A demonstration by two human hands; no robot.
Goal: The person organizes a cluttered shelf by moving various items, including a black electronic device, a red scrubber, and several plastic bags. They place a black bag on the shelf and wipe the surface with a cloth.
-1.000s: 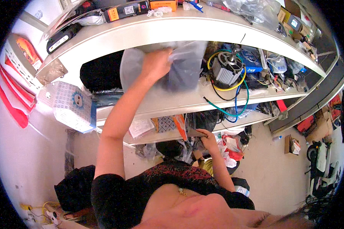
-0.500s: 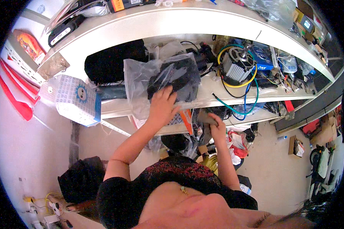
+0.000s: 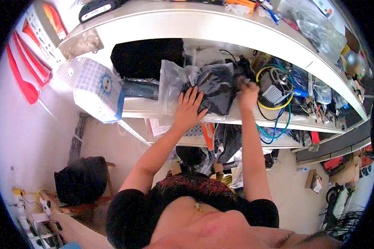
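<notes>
Lying flat on the middle shelf (image 3: 139, 113) of a white unit: one clear plastic bag (image 3: 168, 89), black contents (image 3: 215, 87) showing in its right part, the left part slack and see-through. A second ago it was lifted upright off the board; half a second ago it was already down, much as now.

Left hand (image 3: 188, 112): palm down on the front of the bag, fingers spread wide. Formerly gripping the bag by its upper edge; now only pressed on it.

Right hand (image 3: 248, 97): raised, at the right edge of the bag, fingers curled and blurred. A dark patch shows at the fingertips; whether it is held cannot be told. Earlier this hand was below the shelf edge, pinching a dark, flat item.

Right of that hand: grey finned motor (image 3: 274, 90), ringed by a yellow cable (image 3: 274, 108), with a teal cable (image 3: 290, 119) looping down over the shelf edge. Beyond it, one blue box (image 3: 300, 88).

Left of the bag: large black bundle (image 3: 147, 58), set back. Further left, one white-and-blue carton (image 3: 94, 89), printed with a round blue figure.

Shelf above: orange box (image 3: 240, 6); black device (image 3: 96, 10) with white label.

Shelf below: orange strip (image 3: 208, 136).

Floor, far right: small open cardboard box (image 3: 313, 181).
</notes>
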